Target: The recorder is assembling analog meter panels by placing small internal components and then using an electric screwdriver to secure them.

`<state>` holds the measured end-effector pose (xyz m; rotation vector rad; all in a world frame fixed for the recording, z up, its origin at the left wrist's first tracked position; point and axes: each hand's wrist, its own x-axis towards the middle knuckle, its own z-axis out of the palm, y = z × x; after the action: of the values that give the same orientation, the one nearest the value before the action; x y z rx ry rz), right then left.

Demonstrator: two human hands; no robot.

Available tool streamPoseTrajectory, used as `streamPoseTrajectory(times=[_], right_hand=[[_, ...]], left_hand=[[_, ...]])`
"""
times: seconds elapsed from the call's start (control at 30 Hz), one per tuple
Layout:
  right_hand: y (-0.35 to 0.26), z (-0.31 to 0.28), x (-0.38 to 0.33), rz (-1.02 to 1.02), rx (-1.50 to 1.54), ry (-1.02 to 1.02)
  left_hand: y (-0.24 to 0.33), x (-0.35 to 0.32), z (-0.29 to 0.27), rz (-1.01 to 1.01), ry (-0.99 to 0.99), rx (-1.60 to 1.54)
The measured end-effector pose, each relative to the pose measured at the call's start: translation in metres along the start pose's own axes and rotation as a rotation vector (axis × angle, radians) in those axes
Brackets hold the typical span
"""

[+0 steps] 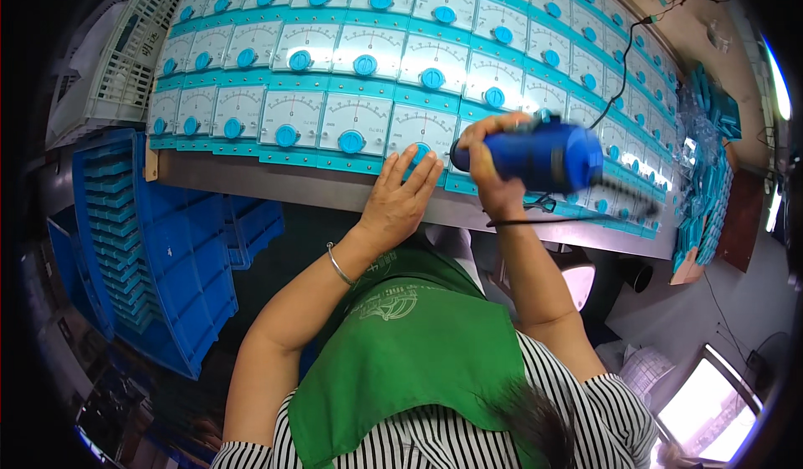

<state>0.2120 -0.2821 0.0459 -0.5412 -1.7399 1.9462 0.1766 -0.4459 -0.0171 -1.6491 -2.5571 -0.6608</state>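
Rows of analog panel meters with white dial faces, teal bases and round teal knobs lie on the bench in front of me. My left hand (397, 197) rests at the front row, its fingers stretched out over the lower part of one meter (424, 124) by the knob. Just right of it, my right hand (495, 168) is wrapped round a blue barrel-shaped tool (544, 158), held above the meters. Its dark narrow end points left, toward my left hand. Motion blurs the tool, so its exact kind is unclear.
Left of the bench stand a white plastic crate (117, 68) and a blue bin (180, 252) with stacked teal parts (113, 226). A black cable (623, 76) runs over the meters at the right. Bagged teal parts (707, 160) are piled at the bench's right end.
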Motion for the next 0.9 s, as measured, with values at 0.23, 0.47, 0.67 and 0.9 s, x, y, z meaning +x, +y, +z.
streamPoseTrajectory(times=[0.23,0.47,0.67,0.9], right_hand=[[-0.026,0.043,0.014,-0.067,0.118,-0.073],[-0.011,0.070,0.017,-0.099,0.033,-0.170],[-0.004,0.065,0.020,-0.057,-0.016,-0.216],[0.018,0.060,0.018,-0.251,-0.860,-0.490]], left_hand=[[0.000,0.000,-0.008,0.018,-0.017,-0.053],[-0.004,-0.002,-0.004,0.023,0.055,-0.124],[-0.004,-0.002,-0.002,0.023,0.110,-0.135],[0.000,0.002,-0.001,-0.153,0.193,-0.495]])
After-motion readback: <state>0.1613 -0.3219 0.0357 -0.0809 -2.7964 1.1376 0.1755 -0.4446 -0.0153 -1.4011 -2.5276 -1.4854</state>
